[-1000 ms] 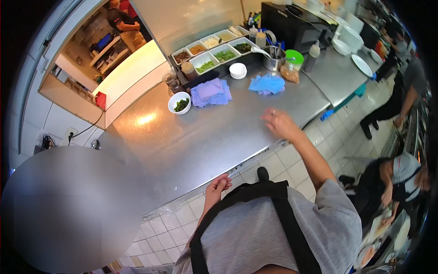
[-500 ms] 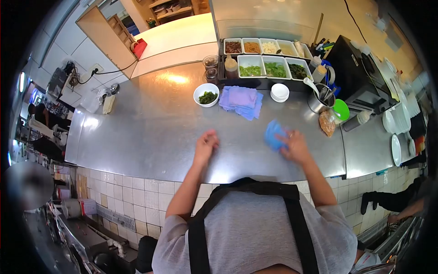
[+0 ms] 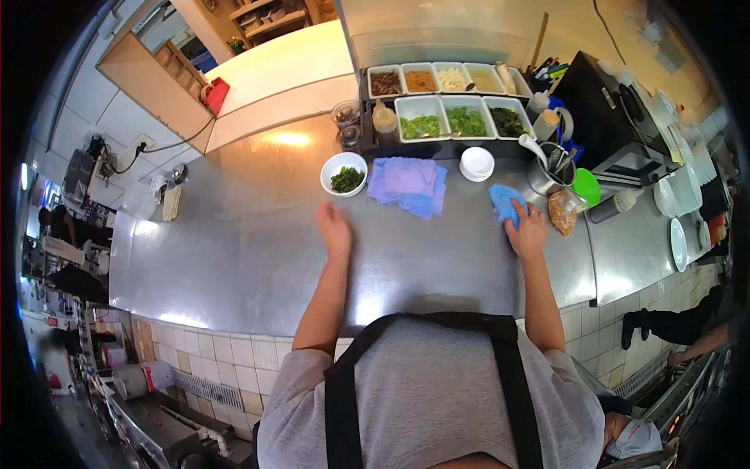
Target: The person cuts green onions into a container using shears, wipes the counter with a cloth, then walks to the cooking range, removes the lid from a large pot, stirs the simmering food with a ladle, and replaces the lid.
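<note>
A crumpled blue cloth [image 3: 506, 202] lies on the steel counter [image 3: 234, 258], with the fingers of my right hand [image 3: 528, 233] closed on its near edge. My left hand [image 3: 334, 231] is over the counter just below a white bowl [image 3: 344, 174] of dark green leaves; blur smears its fingers. Folded purple-blue cloths [image 3: 408, 184] lie to the right of that bowl. Small stacked white bowls [image 3: 476, 164] stand between these cloths and the blue one. A metal pot [image 3: 547, 178] with utensils and a bag of brown bits [image 3: 561, 214] are right of the blue cloth.
White trays of toppings [image 3: 466, 121] line the back, with squeeze bottles [image 3: 384, 121] beside them. At the right are a black oven [image 3: 617, 133], a green lid [image 3: 586, 187] and white plates [image 3: 678, 244]. A person in a cap [image 3: 634, 439] is at the lower right.
Since half a second ago, my right hand and the blue cloth have moved right and away toward the pot. My left hand has moved farther in toward the leaf bowl.
</note>
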The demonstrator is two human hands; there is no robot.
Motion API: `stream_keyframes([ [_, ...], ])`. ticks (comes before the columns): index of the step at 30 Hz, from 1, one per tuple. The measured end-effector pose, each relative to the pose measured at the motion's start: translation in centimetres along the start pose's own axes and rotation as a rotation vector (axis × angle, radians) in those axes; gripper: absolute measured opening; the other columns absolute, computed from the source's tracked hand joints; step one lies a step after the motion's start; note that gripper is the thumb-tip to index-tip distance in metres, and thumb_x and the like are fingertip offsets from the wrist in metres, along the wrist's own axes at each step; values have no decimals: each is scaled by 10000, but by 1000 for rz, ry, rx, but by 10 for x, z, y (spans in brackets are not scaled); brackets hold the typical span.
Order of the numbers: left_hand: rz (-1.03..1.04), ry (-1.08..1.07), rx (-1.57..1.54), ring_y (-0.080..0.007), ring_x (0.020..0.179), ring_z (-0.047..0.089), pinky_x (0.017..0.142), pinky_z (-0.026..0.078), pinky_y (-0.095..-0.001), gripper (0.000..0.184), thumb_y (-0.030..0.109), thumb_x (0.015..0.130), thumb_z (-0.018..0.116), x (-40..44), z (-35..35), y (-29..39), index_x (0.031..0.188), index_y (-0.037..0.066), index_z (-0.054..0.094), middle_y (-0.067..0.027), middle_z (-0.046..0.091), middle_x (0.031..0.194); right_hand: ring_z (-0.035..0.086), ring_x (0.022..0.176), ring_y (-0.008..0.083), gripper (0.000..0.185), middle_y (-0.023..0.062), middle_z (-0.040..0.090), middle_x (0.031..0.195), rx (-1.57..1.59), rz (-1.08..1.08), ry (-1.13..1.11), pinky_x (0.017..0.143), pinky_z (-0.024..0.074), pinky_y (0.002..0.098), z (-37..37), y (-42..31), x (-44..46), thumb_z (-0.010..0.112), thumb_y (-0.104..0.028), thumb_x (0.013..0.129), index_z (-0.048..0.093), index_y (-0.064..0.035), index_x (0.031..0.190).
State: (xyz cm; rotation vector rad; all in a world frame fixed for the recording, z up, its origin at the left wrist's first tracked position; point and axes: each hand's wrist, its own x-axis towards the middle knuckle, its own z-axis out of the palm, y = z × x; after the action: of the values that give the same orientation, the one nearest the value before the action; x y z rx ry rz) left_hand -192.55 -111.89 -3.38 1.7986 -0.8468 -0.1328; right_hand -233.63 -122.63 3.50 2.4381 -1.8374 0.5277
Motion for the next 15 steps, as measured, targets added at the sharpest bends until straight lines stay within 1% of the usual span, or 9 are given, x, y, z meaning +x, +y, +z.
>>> stream_keyframes([
  [1, 274, -30, 293, -256, 895, 558, 756, 481, -370, 347, 159, 828, 567, -12, -1, 1, 1132, -3, 533, -162, 559, 1005, 502, 1035, 331, 495, 143, 521, 1210, -12, 29, -7, 844, 436, 450, 5, -6, 5, 629, -276, 725, 546, -214, 1209],
  [2, 253, -85, 296, -280, 926, 546, 794, 462, -381, 335, 152, 810, 581, -21, 0, 3, 1107, -1, 552, -171, 558, 1017, 497, 1052, 321, 491, 129, 517, 1221, -25, 56, -14, 835, 440, 458, 9, -12, 8, 629, -290, 731, 547, -222, 1210],
  [4, 219, -193, 295, -327, 989, 521, 870, 426, -404, 312, 137, 775, 609, -24, -4, 47, 1057, 3, 591, -189, 556, 1040, 494, 1065, 322, 497, 136, 511, 1229, -24, 46, -28, 841, 440, 460, 15, -16, 13, 629, -292, 735, 542, -217, 1219],
  [7, 234, -235, 400, -327, 970, 531, 831, 445, -404, 355, 131, 752, 635, -18, 1, 70, 1087, 23, 587, -172, 556, 1049, 489, 1081, 324, 518, 147, 502, 1242, -47, 29, -58, 849, 437, 464, 7, -23, 12, 626, -300, 745, 518, -212, 1244],
  [8, 208, -239, 432, -325, 957, 541, 813, 450, -405, 328, 140, 746, 646, -17, 3, 77, 1056, 37, 614, -145, 576, 1013, 487, 1084, 325, 518, 147, 501, 1242, -62, 21, -55, 849, 437, 465, 6, -24, 11, 626, -303, 747, 515, -214, 1245],
  [11, 297, -311, 440, -321, 902, 564, 782, 461, -413, 258, 129, 757, 637, -25, 13, 64, 1003, 51, 642, -123, 603, 967, 488, 1088, 329, 515, 152, 501, 1240, -64, 15, -81, 854, 438, 453, -2, -32, 1, 642, -298, 737, 517, -212, 1229],
  [13, 231, -741, 189, -275, 871, 588, 788, 475, -346, 224, 140, 793, 634, -56, 5, 82, 996, 47, 651, -123, 615, 968, 503, 1072, 332, 502, 157, 515, 1214, -20, -11, -100, 857, 442, 438, -5, -39, -6, 653, -275, 724, 527, -203, 1205],
  [15, 244, -1025, -296, -199, 850, 596, 759, 474, -295, 186, 127, 822, 618, -97, -10, 99, 992, 61, 653, -93, 626, 971, 528, 1041, 332, 480, 161, 543, 1167, 57, -60, -122, 858, 446, 421, -4, -43, -17, 660, -238, 708, 543, -188, 1171],
])
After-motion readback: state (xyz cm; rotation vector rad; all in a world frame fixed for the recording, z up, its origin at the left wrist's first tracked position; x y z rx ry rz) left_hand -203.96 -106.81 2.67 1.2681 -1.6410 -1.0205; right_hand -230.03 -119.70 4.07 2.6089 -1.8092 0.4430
